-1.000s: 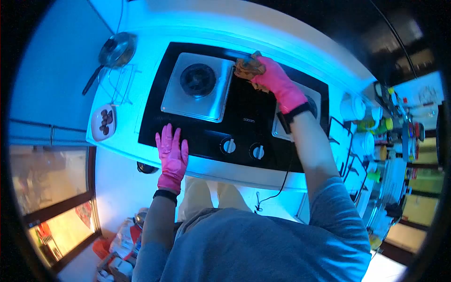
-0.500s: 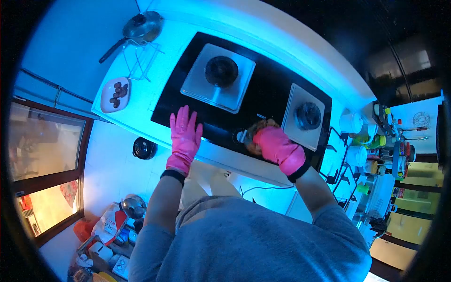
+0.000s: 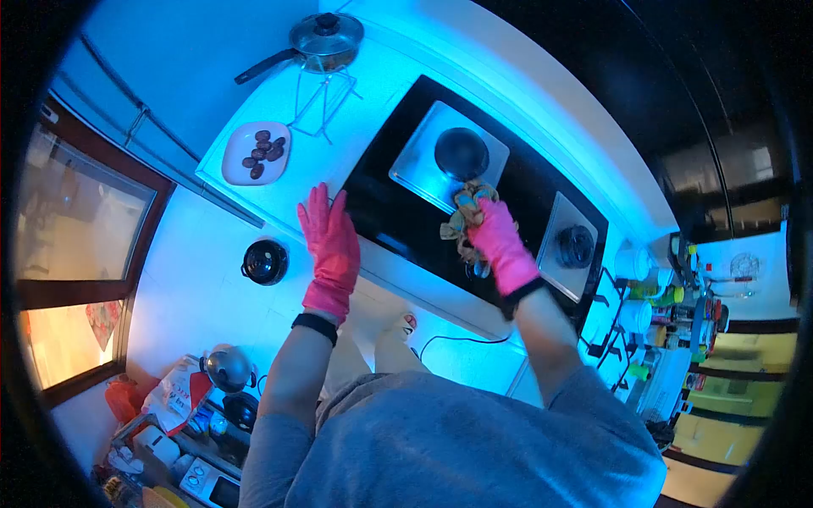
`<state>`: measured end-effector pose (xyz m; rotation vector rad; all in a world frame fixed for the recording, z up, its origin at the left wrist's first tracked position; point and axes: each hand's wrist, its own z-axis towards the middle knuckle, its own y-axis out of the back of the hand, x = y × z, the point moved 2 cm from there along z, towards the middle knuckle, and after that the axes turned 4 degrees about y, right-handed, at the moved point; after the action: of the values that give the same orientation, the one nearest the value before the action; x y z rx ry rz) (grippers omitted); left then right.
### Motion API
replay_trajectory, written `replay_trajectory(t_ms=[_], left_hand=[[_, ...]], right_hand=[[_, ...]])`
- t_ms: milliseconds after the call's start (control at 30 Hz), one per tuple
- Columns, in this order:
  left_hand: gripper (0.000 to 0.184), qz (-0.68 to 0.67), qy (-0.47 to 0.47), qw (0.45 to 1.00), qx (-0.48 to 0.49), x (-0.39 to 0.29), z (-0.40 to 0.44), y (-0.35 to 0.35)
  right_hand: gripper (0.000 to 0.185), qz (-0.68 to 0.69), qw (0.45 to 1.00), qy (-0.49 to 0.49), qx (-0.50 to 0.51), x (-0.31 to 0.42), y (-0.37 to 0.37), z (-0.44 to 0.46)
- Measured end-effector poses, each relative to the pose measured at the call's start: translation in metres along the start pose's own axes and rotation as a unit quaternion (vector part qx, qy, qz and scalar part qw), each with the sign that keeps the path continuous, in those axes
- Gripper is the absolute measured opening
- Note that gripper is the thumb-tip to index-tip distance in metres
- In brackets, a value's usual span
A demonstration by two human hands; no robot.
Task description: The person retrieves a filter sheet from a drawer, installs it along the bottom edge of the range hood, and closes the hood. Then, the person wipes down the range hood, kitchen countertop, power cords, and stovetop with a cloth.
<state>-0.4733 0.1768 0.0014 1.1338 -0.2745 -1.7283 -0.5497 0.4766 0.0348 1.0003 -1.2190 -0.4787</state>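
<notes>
My right hand, in a pink rubber glove, is closed on a crumpled, brownish patterned cloth. It presses the cloth to the black glass cooktop, against the near corner of the left burner's metal plate. The round black burner stands just beyond. My left hand, in a matching glove, rests with its fingers stretched out at the counter's front edge, by the cooktop's left corner. Nothing shows in it. A second burner sits on its own plate to the right.
On the counter at the left are a plate of dark round fruit, a wire rack and a lidded pan. A black lidded pot is at lower left. Pan supports and jars line the right.
My right hand has carried the cloth from beside the front knob back to the left burner plate. My left hand has shifted off the cooktop to the counter edge. The view has swung left.
</notes>
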Motion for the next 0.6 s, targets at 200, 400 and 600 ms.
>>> replay_trajectory(t_ms=[200, 400, 600], left_hand=[[0.041, 0.061, 0.008, 0.997, 0.055, 0.021, 0.004, -0.016], [0.045, 0.078, 0.003, 0.993, 0.088, 0.015, 0.010, -0.015], [0.045, 0.102, -0.008, 0.990, 0.101, 0.006, 0.015, -0.013]], right_hand=[[0.033, -0.153, 0.976, 0.145, 0.050, 0.113, -0.073, 0.028], [0.027, -0.056, 0.974, 0.221, 0.010, 0.130, -0.089, 0.128], [0.029, -0.236, 0.922, 0.286, -0.111, 0.102, 0.009, 0.222]])
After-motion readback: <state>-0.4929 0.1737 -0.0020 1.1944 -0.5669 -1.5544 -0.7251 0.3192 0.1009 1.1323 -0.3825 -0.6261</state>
